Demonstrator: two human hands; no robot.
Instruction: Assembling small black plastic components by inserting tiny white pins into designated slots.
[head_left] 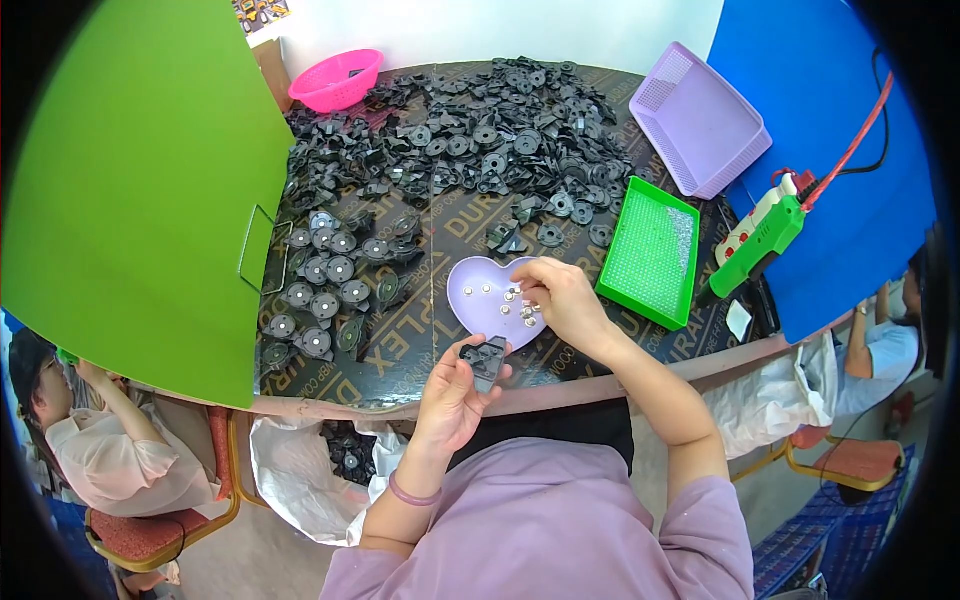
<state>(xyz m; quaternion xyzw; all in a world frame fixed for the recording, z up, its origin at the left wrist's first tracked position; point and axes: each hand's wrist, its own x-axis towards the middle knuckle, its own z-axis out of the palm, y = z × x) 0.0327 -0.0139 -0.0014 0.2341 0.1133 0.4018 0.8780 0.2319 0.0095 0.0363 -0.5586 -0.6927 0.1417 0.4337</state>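
My left hand (448,398) grips a black molded plastic part (486,360), held up near the table's front edge. Over the right side of a lilac heart-shaped dish (468,312) is my right hand (570,308), its fingertips drawn together. Whatever they pinch is too small to make out. Several small silvery round metal pieces (486,289) lie in the dish. To the left, black parts with a pale round center (340,268) sit in loose rows. A big heap of similar black parts (460,145) covers the back of the table.
At the right are a green tray (645,250) holding small metal bits, a lilac basket (700,125) and a green power tool (760,250) with a red cord. A pink basket (338,82) stands back left. Green (150,200) and blue (820,180) panels flank the table; people sit beyond both.
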